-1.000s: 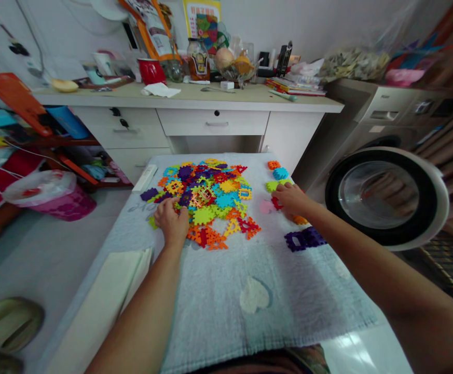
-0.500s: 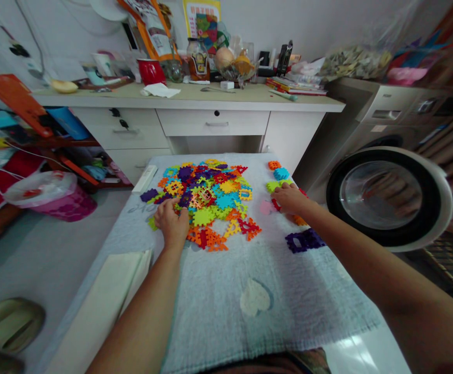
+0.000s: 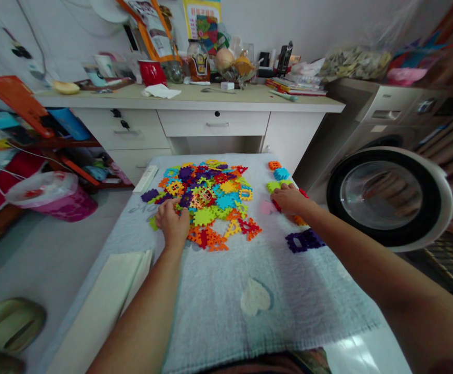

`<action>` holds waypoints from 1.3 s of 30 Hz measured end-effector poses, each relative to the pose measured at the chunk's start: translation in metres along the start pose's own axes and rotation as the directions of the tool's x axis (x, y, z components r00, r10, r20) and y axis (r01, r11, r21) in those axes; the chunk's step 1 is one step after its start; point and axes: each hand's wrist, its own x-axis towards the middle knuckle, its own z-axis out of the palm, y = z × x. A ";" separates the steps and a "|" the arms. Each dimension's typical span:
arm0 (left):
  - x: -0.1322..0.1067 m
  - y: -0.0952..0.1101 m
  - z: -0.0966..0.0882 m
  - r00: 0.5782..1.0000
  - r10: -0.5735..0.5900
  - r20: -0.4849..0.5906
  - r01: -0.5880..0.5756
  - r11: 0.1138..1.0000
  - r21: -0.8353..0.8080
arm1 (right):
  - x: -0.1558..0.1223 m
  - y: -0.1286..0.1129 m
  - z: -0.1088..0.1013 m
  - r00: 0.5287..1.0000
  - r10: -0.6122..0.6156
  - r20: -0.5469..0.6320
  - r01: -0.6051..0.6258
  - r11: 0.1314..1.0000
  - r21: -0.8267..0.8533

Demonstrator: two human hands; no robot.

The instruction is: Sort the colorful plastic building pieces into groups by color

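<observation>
A heap of colourful plastic interlocking building pieces (image 3: 226, 201) lies on the far half of the cloth-covered table. My left hand (image 3: 172, 217) rests at the heap's left edge beside purple pieces, thumb and fingers apart, with nothing visible in it. To the right, my right hand (image 3: 288, 199) reaches down with its fingers closed over a red building piece (image 3: 276, 205), mostly hidden beneath it. Beyond that hand are a lime-green piece (image 3: 273, 185), a blue piece (image 3: 281, 174) and an orange piece (image 3: 274, 165). Purple pieces (image 3: 305, 240) lie nearer me, below my right wrist.
A folded cream cloth or board (image 3: 101, 296) lies along the table's left side. Behind stands a white desk (image 3: 214, 122) with jars and books on top. At right, a washing machine (image 3: 366, 119) has its round door ajar. A pink bin (image 3: 60, 200) is on the floor at left.
Almost nothing differs; both hands stay in the same places, and the view has shifted very slightly.
</observation>
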 end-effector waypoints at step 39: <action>-0.002 0.014 -0.009 0.998 -0.056 0.027 0.056 0.998 -0.014 | 0.041 -0.145 -0.031 0.915 -0.068 -0.398 0.278 0.822 0.498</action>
